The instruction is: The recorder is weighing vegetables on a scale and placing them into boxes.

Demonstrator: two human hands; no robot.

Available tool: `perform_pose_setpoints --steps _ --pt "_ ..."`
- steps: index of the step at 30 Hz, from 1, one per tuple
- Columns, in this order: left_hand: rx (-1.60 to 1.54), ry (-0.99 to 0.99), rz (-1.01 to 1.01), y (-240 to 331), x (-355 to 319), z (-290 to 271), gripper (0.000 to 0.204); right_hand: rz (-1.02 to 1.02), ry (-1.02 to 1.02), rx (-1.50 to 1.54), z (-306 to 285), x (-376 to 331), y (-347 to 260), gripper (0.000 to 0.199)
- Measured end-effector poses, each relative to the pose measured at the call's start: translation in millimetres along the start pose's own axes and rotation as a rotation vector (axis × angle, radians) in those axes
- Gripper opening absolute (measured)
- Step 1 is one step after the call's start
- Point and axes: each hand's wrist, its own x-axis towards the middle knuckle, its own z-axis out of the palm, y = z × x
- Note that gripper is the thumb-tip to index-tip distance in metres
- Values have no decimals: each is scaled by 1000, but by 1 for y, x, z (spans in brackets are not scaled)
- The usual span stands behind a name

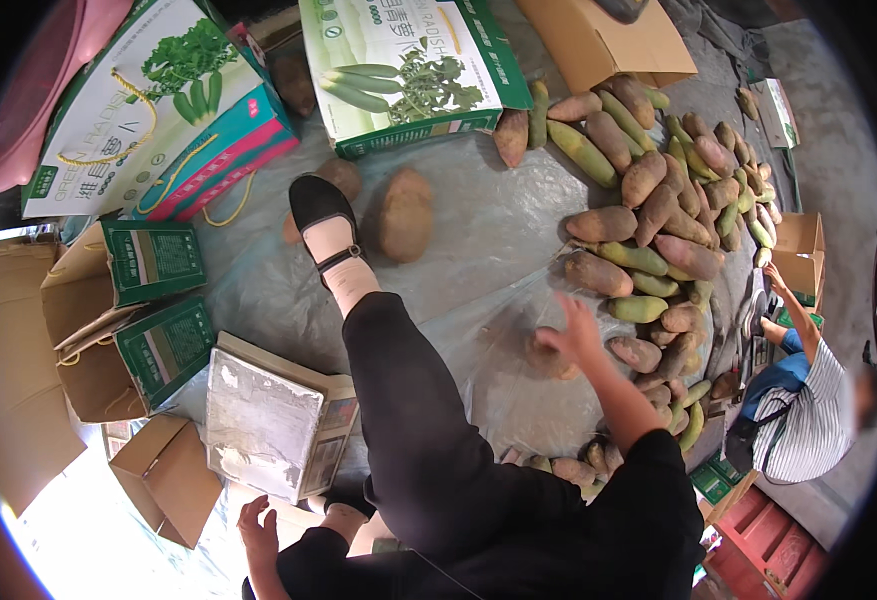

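Now the right hand [570,335] reaches, fingers spread, over a brown radish [548,358] on the plastic sheet [478,240]; the left hand [258,530] rests open near a cardboard box [168,475].

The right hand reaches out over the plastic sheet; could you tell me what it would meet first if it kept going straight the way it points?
Most likely the brown root lying just under the right hand, whose fingers are spread, almost touching it. Depth is unclear; past it lies the pile of radishes on the grey sheet.
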Motion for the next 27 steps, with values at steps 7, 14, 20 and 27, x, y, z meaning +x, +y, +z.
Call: perform_pose_setpoints --steps 7,14,20,27 --pt "-61 19 -37 1 8 2 32 -12 343 232 -19 230 -47 55" --pt "-21 -3 -109 -7 4 1 33 359 359 447 2 315 -98 75" --pt "-59 -59 -31 0 21 14 33 303 416 645 9 349 -29 75" --pt "-53 7 -54 8 6 -2 32 353 -135 1035 7 169 -31 68"
